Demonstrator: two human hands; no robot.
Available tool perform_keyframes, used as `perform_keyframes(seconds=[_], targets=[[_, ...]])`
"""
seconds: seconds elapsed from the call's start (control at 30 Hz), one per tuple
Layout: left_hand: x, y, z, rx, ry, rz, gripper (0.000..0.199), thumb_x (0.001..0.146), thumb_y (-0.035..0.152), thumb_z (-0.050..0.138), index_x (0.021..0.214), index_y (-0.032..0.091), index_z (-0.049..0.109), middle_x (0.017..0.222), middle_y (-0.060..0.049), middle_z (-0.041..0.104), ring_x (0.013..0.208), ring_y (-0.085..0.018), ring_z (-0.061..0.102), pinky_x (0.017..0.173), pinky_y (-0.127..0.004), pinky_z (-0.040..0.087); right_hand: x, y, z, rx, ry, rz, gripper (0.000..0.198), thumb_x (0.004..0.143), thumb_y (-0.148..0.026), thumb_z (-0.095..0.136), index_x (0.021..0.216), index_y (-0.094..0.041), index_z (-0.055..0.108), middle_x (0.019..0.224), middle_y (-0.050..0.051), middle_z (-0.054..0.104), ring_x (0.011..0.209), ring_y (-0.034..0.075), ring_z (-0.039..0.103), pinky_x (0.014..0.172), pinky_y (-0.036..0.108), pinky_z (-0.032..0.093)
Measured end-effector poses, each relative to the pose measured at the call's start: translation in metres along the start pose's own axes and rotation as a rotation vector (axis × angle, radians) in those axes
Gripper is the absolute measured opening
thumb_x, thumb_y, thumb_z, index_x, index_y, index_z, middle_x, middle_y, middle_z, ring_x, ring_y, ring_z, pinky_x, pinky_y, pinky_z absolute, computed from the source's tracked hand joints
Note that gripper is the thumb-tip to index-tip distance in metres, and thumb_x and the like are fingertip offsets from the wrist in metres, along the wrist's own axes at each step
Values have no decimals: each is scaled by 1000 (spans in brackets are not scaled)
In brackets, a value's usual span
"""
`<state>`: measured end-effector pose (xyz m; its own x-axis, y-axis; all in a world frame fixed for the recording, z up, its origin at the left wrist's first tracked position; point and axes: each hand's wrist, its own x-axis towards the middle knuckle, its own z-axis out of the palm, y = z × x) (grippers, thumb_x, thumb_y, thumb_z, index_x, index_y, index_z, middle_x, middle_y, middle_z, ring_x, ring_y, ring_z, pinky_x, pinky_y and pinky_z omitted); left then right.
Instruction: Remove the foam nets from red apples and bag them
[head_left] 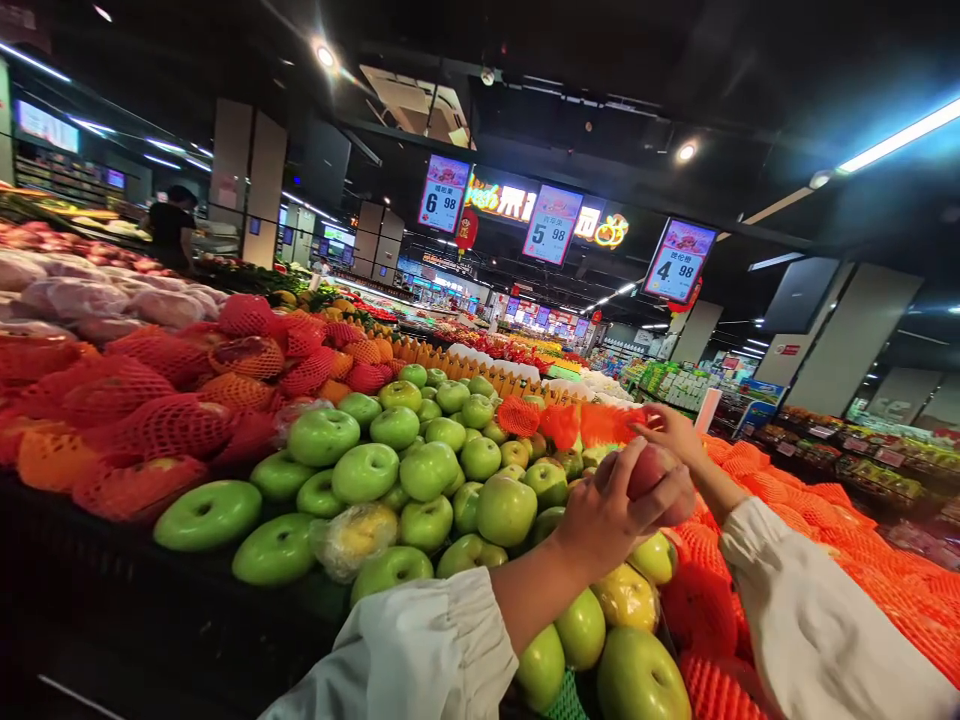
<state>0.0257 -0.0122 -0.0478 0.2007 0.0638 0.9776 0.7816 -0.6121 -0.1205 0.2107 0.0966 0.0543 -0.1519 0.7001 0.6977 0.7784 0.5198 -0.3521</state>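
The left sleeve (pixel 405 650) is loose, off-white cloth, ending in a finely gathered left cuff (pixel 480 620). Beyond the left cuff is a bare left hand (pixel 611 510); right of the left cuff, a matching right sleeve (pixel 825 610), creased.

The stand (pixel 82 560) before me has a dark front and carries fruit in heaps. Green apples (pixel 429 470) fill the middle, stacked on one another, with a film-wrapped yellow fruit (pixel 364 532) among them near the front. To my left, red-netted fruit (pixel 180 425) is piled against the apples, some of its nets orange. To my right lies a heap in orange nets (pixel 795 490). Green matting (pixel 567 700) shows under the nearest apples.
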Motion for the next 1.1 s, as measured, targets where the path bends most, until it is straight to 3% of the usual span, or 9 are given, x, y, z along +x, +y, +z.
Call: perform_keyframes(seconds=[0.13,0.3,0.37,0.43,0.6,0.8,0.9,1.0,1.1], targets=[[-1,0,-1,-24,-114,7,61,95,43,63,150,28,41,152,-17,42,128,-28,58,80,-35,62,-39,3,-26,169,133,172,60,64,-64,72,97,-16,55,91,6,63,66,12,57,58,25,44],[-2,1,-4,-113,-290,-71,78,87,35,72,154,26,33,153,-14,42,125,-27,60,88,-38,61,-96,7,-8,356,359,180,68,71,-56,74,121,-20,48,125,10,56,75,11,58,61,26,51],[-2,1,-4,-159,-340,-145,87,80,32,78,153,26,32,152,-13,44,121,-28,63,88,-39,62,-108,17,1,368,331,135,75,77,-55,72,138,-22,44,138,13,52,91,15,61,70,28,54],[-3,1,-3,-204,-379,-214,92,75,29,82,152,27,31,150,-11,46,121,-28,63,89,-40,62,-114,30,6,402,221,183,78,78,-60,70,141,-21,45,130,14,58,91,19,64,74,33,56],[-1,1,-4,-208,-408,-324,88,75,28,81,150,28,34,150,-8,46,117,-28,65,89,-42,61,-117,52,10,334,171,269,64,76,-72,66,102,-14,65,92,10,66,75,19,62,66,31,49],[0,2,-7,-160,-458,-373,84,78,36,79,150,28,38,148,-7,48,109,-27,68,83,-39,60,-116,48,9,171,362,107,56,78,-69,65,74,-13,67,111,13,56,105,22,53,99,40,43],[-1,3,-7,-159,-461,-383,83,78,37,79,150,28,38,148,-8,48,111,-26,67,84,-37,59,-115,39,-3,70,488,42,51,79,-64,66,70,-13,63,100,11,50,96,20,48,93,39,41],[-2,3,-7,-188,-453,-384,86,78,36,80,151,26,36,148,-10,47,116,-25,65,86,-36,59,-114,30,-14,173,425,44,45,83,-55,62,66,-15,50,82,5,45,81,15,42,80,31,37],[-3,3,-6,-222,-438,-380,89,75,31,82,151,25,35,148,-10,47,122,-26,62,91,-38,58,-112,27,-17,510,362,195,36,73,-49,63,73,-16,50,79,3,49,77,13,44,74,28,37]])
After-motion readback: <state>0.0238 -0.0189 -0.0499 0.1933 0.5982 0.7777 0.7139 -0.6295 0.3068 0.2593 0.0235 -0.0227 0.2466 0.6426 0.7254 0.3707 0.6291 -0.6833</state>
